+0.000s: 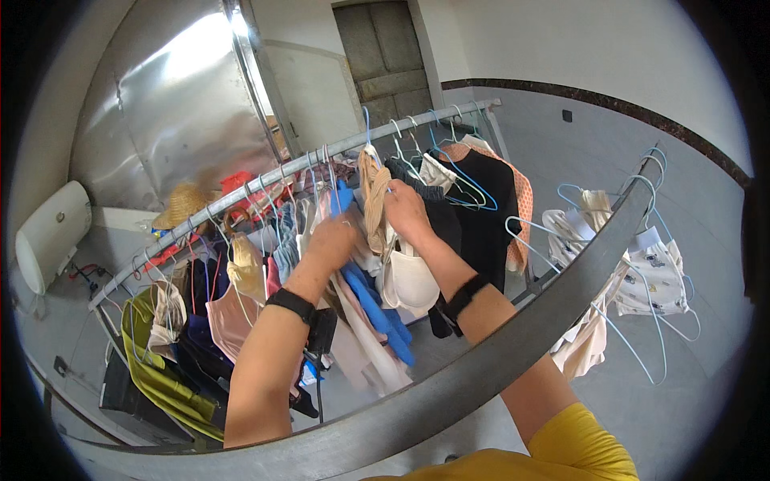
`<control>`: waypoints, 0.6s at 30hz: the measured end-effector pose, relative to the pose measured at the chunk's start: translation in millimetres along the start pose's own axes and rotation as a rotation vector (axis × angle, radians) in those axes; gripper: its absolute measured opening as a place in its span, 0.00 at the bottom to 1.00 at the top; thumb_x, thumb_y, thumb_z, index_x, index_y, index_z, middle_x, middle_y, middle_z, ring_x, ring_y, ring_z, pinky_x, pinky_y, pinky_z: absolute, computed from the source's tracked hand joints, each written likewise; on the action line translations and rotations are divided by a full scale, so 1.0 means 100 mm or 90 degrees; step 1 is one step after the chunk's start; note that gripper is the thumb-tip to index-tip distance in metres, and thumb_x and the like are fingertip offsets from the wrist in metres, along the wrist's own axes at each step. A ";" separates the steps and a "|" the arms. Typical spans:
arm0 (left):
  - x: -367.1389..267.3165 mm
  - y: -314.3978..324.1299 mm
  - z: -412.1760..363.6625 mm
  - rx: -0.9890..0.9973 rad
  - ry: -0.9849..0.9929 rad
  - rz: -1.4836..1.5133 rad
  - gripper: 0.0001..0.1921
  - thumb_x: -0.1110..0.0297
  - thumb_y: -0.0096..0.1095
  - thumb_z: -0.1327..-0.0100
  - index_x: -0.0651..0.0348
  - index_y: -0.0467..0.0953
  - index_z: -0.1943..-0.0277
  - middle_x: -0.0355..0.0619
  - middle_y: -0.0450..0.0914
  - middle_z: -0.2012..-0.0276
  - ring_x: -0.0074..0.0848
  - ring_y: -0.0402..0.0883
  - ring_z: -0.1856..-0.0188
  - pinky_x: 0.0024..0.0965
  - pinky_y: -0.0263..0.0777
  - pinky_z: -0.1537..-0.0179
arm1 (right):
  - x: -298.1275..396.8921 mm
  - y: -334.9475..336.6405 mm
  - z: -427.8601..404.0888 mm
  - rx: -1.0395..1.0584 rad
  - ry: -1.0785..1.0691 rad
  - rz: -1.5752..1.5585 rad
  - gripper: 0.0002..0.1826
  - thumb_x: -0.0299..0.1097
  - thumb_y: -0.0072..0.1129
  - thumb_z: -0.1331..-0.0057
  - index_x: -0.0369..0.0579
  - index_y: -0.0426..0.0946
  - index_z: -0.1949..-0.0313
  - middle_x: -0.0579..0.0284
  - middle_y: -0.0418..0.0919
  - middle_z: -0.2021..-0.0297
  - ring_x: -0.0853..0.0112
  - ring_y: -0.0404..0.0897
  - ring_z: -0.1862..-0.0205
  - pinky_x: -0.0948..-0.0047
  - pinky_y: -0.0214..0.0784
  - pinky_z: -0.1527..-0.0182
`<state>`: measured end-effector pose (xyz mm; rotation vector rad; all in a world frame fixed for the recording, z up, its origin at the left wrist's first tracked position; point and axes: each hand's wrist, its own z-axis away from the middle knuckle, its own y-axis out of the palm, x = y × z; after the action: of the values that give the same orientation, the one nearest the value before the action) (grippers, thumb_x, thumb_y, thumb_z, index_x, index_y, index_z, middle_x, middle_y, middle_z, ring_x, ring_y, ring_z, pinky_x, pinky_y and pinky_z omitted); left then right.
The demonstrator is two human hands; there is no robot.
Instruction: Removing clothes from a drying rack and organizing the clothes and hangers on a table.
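Note:
My right hand [408, 211] pinches the edge of a twisted tan garment [374, 191], which hangs from a blue hanger [367, 124] on the far metal rail [343, 145]. Beside it, my left hand [334, 240] is among the hung clothes, against a bright blue garment [341, 198]. Its fingertips are hidden, so its grip cannot be made out. A cream bra [414, 282] hangs just below my right hand. To the right are a black top [486, 207] and an orange patterned garment [522, 223]. Left of my hands hang a pink camisole [231, 318] and an olive-green garment [141, 343].
A broad metal bar [457, 385] curves across in front of me, below my forearms. Hangers with a white printed garment [652, 276] hang at its right end. A straw hat [185, 205] lies behind the rail, and a white water heater [53, 234] is at the left.

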<state>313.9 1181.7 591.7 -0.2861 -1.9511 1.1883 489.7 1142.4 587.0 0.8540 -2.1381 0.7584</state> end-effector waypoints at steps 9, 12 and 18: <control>-0.06 0.00 0.14 -0.141 0.007 0.106 0.27 0.71 0.70 0.52 0.58 0.73 0.46 0.49 0.73 0.43 0.38 0.70 0.39 0.40 0.67 0.42 | -0.22 0.08 0.03 0.159 0.113 0.225 0.18 0.36 0.44 0.36 0.44 0.75 0.50 0.39 0.78 0.51 0.46 0.75 0.46 0.50 0.68 0.46; -0.05 0.02 0.33 -0.244 -0.043 0.186 0.40 0.66 0.74 0.53 0.58 0.62 0.36 0.50 0.69 0.41 0.41 0.70 0.41 0.43 0.63 0.43 | -0.13 -0.01 0.10 0.090 0.006 0.331 0.14 0.36 0.48 0.35 0.46 0.77 0.54 0.45 0.78 0.55 0.50 0.77 0.50 0.53 0.71 0.51; -0.21 0.01 0.60 -0.223 -0.094 0.270 0.32 0.63 0.72 0.50 0.58 0.70 0.41 0.52 0.67 0.38 0.42 0.64 0.34 0.47 0.58 0.38 | -0.37 -0.89 -0.17 -0.257 -0.167 0.444 0.12 0.31 0.56 0.41 0.48 0.78 0.57 0.50 0.76 0.60 0.54 0.76 0.55 0.56 0.73 0.55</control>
<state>282.8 1131.8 566.4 -0.8502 -2.3006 1.1422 583.3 1112.9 591.2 -0.0299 -2.7308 0.5144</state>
